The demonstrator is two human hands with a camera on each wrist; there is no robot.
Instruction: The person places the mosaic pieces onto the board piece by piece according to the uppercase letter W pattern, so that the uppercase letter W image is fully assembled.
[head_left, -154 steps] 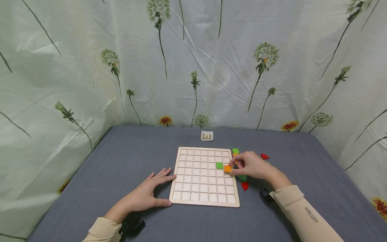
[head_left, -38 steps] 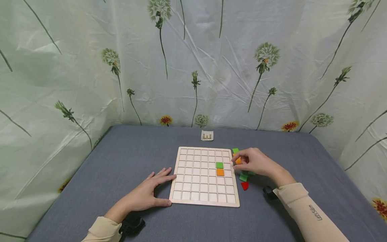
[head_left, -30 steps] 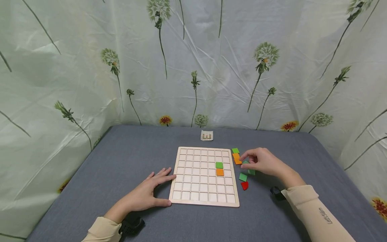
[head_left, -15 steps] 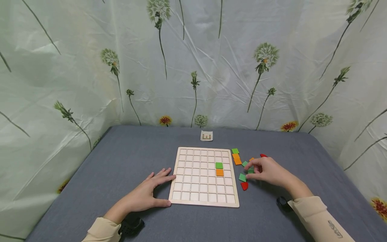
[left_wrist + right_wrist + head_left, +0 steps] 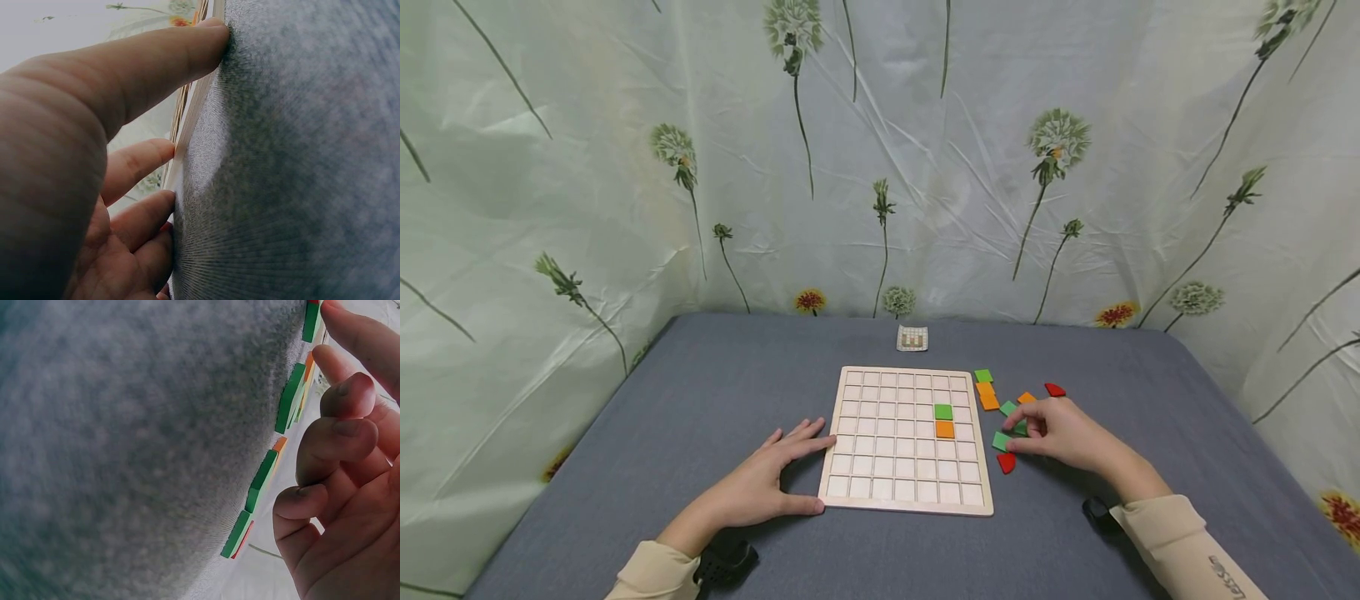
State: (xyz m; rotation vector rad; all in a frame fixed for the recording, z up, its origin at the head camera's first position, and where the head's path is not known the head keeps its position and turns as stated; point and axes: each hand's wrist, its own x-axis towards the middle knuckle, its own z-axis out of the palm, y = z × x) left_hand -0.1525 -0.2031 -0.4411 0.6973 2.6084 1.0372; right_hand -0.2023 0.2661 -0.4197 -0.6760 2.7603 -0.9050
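A pale wooden grid board [image 5: 887,461] lies on the grey cloth. One green tile [image 5: 943,412] and one orange tile [image 5: 944,429] sit in its cells, the orange directly nearer to me. My left hand [image 5: 772,475] rests with spread fingers, forefinger and thumb tips against the board's left edge. In the left wrist view the fingertips [image 5: 215,39] meet that thin edge. Right of the board, my right hand [image 5: 1063,433] reaches low with thumb and forefinger spread at a loose green tile [image 5: 1001,441]; its other fingers are curled. The right wrist view shows the thumb tip beside a green tile [image 5: 310,324].
More loose tiles lie around the right hand: a red quarter-round piece [image 5: 1007,463], another red piece [image 5: 1055,389], an orange tile [image 5: 1026,398] and a green tile [image 5: 983,376]. A small patterned card [image 5: 912,337] lies behind the board. A floral curtain [image 5: 880,150] hangs beyond the table.
The orange tile, earlier pinched in the right hand, now lies in a board cell below the green one. The right hand has moved right and nearer, to the loose green tiles. Left hand unchanged.
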